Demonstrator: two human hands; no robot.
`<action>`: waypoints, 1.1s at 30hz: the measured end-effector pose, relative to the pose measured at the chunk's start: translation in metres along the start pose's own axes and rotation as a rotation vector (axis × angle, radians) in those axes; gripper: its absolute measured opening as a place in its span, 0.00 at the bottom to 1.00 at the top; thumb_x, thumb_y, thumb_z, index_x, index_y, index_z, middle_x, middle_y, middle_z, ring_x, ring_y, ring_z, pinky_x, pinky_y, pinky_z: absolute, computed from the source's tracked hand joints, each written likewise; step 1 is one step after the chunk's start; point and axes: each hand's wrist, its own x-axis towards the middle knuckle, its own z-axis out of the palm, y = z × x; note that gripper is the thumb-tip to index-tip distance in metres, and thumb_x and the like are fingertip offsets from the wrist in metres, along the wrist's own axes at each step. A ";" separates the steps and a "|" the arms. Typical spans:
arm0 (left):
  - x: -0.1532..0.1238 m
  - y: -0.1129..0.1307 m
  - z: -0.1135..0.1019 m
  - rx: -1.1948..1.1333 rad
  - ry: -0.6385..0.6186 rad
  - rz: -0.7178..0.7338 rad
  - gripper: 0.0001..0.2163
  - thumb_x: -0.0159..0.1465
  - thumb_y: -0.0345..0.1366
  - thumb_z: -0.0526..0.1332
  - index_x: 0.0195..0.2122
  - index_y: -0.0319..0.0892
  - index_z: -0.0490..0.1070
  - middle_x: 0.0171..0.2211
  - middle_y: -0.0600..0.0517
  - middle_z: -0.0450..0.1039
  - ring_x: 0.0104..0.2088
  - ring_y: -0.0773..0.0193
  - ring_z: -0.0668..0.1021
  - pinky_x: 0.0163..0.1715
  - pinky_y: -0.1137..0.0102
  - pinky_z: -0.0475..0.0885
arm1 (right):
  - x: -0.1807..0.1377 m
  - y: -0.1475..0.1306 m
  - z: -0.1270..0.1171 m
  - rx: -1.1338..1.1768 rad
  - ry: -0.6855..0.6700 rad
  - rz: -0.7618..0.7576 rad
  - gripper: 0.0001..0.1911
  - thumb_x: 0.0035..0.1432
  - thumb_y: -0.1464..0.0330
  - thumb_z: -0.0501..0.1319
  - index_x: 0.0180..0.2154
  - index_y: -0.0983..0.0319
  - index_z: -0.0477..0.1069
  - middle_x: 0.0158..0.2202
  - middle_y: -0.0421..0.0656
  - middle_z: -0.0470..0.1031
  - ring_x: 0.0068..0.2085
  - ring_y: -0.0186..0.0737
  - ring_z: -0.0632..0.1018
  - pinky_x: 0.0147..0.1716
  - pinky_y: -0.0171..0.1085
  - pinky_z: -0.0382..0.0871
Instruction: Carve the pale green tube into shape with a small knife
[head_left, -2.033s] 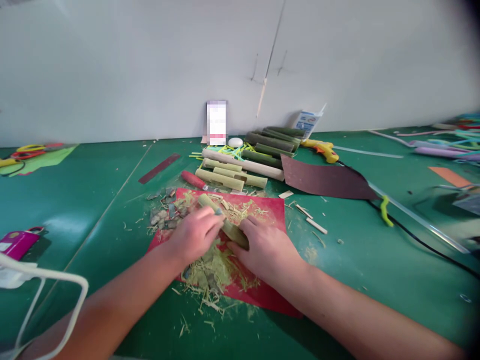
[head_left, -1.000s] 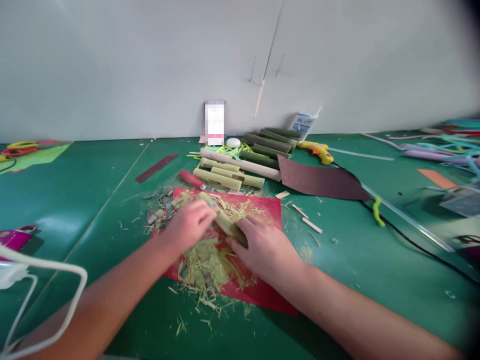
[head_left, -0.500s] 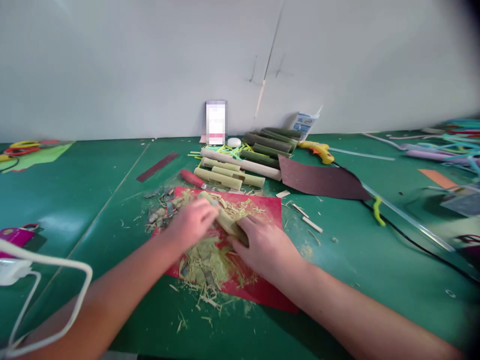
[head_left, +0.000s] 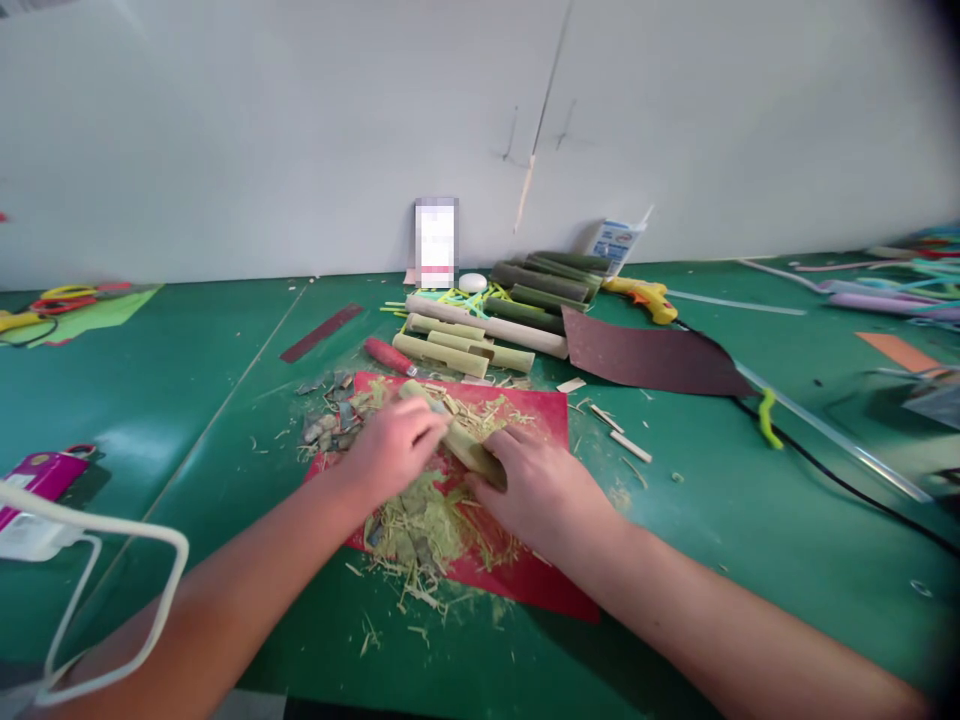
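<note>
A pale bamboo tube [head_left: 469, 449] lies slantwise over the red sheet [head_left: 555, 592], its far end up and to the left. My right hand [head_left: 536, 485] is closed round the near end of the tube. The left hand [head_left: 401, 440] has its fingers pinched together against the tube's upper side. Whatever is between those fingers is too small and hidden to name. Shavings and pale dust [head_left: 420, 530] cover much of the sheet around both hands. Grey scraps [head_left: 322, 430] lie at its left edge.
Behind the sheet lie a red-handled tool [head_left: 388, 355], cut bamboo pieces [head_left: 442, 355] and dark green tubes [head_left: 540, 282]. Brown sandpaper [head_left: 652, 360] and a yellow glue gun [head_left: 645, 298] are to the right. A phone [head_left: 436, 240] leans on the wall. White cable [head_left: 176, 560] loops at lower left.
My left hand has slid slightly along the tube toward the right hand. The right hand keeps its hold. The whole view has shifted a little.
</note>
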 end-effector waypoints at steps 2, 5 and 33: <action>-0.003 0.005 0.001 -0.041 -0.086 0.029 0.11 0.65 0.33 0.54 0.44 0.41 0.73 0.32 0.48 0.72 0.32 0.65 0.74 0.33 0.70 0.69 | 0.000 0.000 -0.001 -0.020 -0.003 0.010 0.08 0.53 0.63 0.57 0.32 0.61 0.66 0.31 0.41 0.70 0.30 0.38 0.72 0.24 0.36 0.54; 0.000 -0.011 -0.004 0.026 0.013 -0.033 0.10 0.64 0.33 0.55 0.41 0.39 0.74 0.33 0.48 0.73 0.33 0.64 0.74 0.35 0.69 0.69 | -0.001 0.000 -0.001 -0.032 0.003 0.014 0.08 0.54 0.62 0.55 0.30 0.61 0.66 0.31 0.41 0.70 0.29 0.37 0.71 0.23 0.36 0.52; 0.003 -0.012 -0.006 0.041 -0.018 -0.037 0.10 0.64 0.34 0.54 0.41 0.40 0.75 0.32 0.48 0.73 0.32 0.64 0.75 0.34 0.69 0.70 | -0.001 -0.002 -0.007 -0.075 -0.009 0.008 0.10 0.55 0.61 0.55 0.29 0.61 0.67 0.30 0.42 0.71 0.29 0.37 0.72 0.24 0.36 0.53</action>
